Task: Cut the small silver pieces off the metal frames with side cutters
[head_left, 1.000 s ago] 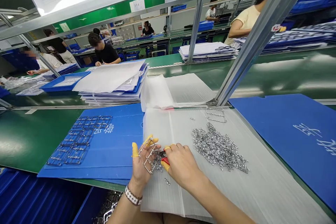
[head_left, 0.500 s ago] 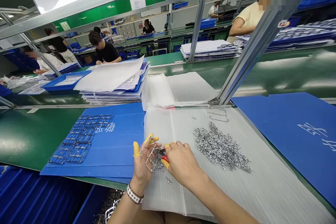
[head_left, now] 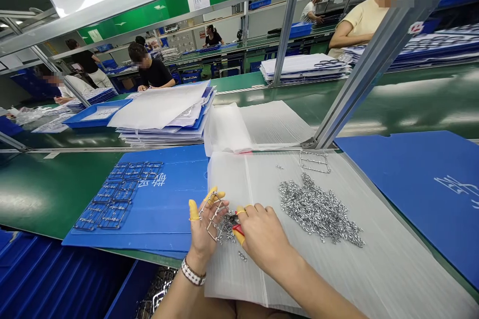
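Observation:
My left hand (head_left: 202, 232), with yellow finger cots and a wrist bracelet, grips a small metal frame (head_left: 214, 214) that carries little silver parts. My right hand (head_left: 262, 237) is closed on a red-handled cutter (head_left: 237, 230), its tip at the frame. Both hands work over a white foam sheet (head_left: 337, 269). A pile of loose silver parts (head_left: 318, 209) lies just right of my right hand. An empty metal frame (head_left: 314, 161) rests at the sheet's far edge. A few cut parts (head_left: 242, 257) lie below my hands.
A blue board (head_left: 172, 204) on the left carries several filled frames (head_left: 116, 197). Another blue board (head_left: 430, 184) lies at the right. Stacked sheets and boards (head_left: 164, 119) stand behind, beyond a slanted metal post (head_left: 359, 70). Other people work at far benches.
The hands keep their grip on the frame and the cutter. The view has shifted slightly; nothing else has moved.

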Demonstrator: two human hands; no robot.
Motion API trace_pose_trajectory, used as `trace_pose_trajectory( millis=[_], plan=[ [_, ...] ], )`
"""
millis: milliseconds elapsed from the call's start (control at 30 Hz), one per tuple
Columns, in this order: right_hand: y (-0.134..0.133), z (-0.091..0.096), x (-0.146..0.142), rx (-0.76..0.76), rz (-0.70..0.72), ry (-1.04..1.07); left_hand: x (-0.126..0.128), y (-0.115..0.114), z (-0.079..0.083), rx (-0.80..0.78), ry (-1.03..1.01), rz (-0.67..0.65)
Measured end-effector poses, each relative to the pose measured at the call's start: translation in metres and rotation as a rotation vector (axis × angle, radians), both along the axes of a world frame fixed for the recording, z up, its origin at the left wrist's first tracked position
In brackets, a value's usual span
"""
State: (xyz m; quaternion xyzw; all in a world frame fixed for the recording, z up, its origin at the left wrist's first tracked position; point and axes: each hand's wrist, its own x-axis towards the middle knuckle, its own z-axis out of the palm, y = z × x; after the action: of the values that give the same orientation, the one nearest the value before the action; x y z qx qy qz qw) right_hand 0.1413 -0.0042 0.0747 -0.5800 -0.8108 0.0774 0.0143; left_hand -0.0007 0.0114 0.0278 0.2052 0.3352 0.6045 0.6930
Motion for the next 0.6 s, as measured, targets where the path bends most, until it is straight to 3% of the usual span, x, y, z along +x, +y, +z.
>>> trace_pose_trajectory(
  millis=[433, 600],
  plan=[
    [-0.010, -0.012, -0.011, 0.071, 0.048, 0.032, 0.008, 0.000, -0.001, -0.001, 0.045, 0.052],
    [-0.008, -0.007, -0.007, 0.033, 0.027, 0.011, 0.008, 0.003, -0.003, 0.013, 0.060, 0.048]
  ],
)
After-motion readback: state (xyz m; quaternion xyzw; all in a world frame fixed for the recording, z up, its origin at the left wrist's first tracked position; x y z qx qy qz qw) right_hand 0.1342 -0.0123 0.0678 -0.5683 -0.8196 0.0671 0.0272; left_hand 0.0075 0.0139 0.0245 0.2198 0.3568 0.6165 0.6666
